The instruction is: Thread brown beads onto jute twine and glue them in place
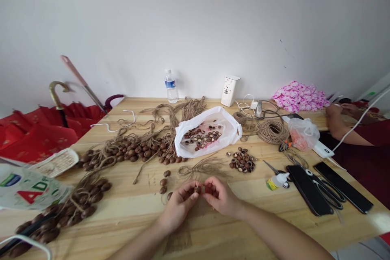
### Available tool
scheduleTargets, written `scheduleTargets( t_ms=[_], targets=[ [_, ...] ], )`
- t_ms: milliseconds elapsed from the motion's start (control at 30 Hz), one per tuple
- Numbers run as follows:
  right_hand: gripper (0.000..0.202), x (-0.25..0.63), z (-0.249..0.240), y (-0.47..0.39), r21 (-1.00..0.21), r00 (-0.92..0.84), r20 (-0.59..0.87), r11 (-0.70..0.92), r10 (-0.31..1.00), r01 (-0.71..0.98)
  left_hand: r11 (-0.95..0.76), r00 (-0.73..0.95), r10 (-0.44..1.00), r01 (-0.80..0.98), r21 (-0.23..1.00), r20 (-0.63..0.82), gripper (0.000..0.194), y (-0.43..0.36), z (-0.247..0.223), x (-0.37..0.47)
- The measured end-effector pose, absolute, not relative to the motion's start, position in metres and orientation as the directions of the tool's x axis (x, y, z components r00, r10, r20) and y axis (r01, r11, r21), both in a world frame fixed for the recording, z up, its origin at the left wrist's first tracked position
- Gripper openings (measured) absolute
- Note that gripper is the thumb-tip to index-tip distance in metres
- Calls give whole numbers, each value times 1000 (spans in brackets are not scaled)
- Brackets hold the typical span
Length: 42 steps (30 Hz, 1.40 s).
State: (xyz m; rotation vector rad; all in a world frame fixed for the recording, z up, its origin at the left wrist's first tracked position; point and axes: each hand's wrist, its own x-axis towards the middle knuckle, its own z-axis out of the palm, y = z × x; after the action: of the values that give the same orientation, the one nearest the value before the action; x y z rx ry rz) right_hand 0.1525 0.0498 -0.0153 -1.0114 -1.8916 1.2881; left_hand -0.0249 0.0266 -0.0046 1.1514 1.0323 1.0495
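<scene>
Near the front middle of the table, my left hand (179, 205) is closed in a pinch on a round brown nutshell (197, 189). Right beside it, my right hand (222, 197) is also closed, its fingertips meeting the left ones; what they hold is too small to make out. A thin strand of twine seems to rise by the left fingertips. Just beyond my hands lies a knotted bundle of twine (202, 167). A few loose nutshells (163, 183) sit left of it, and a pile of open half shells (243, 160) lies to its right.
A white plastic bag (195, 152) of shells stands open mid-table. Shells strung on twine (131, 148) spread leftward. At right are a twine coil (273, 131), a glue bottle (277, 181), scissors (327, 191) and phones (309, 191). Another person's arm (338, 124) rests at far right.
</scene>
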Motion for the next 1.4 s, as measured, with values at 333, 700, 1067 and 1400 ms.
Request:
scheduleTargets(
  t_ms=[333, 700, 1067, 1400],
  targets=[
    [13, 151, -9, 50, -931, -517, 84, 252, 852, 264, -15, 277, 961, 0, 1000, 14, 17, 25, -2, -25],
    [7, 151, -9, 50, -934, -513, 83, 246, 855, 259, -2, 246, 969, 6, 1000, 1, 18, 24, -7, -24],
    [9, 152, -11, 51, -962, -533, 28, 167, 846, 214, 1, 265, 964, -35, 999, 8, 18, 26, -6, -21],
    [26, 153, -13, 53, -975, -567, 23, 144, 824, 168, -18, 274, 961, -107, 994, 47, 20, 25, -5, -19]
  ],
)
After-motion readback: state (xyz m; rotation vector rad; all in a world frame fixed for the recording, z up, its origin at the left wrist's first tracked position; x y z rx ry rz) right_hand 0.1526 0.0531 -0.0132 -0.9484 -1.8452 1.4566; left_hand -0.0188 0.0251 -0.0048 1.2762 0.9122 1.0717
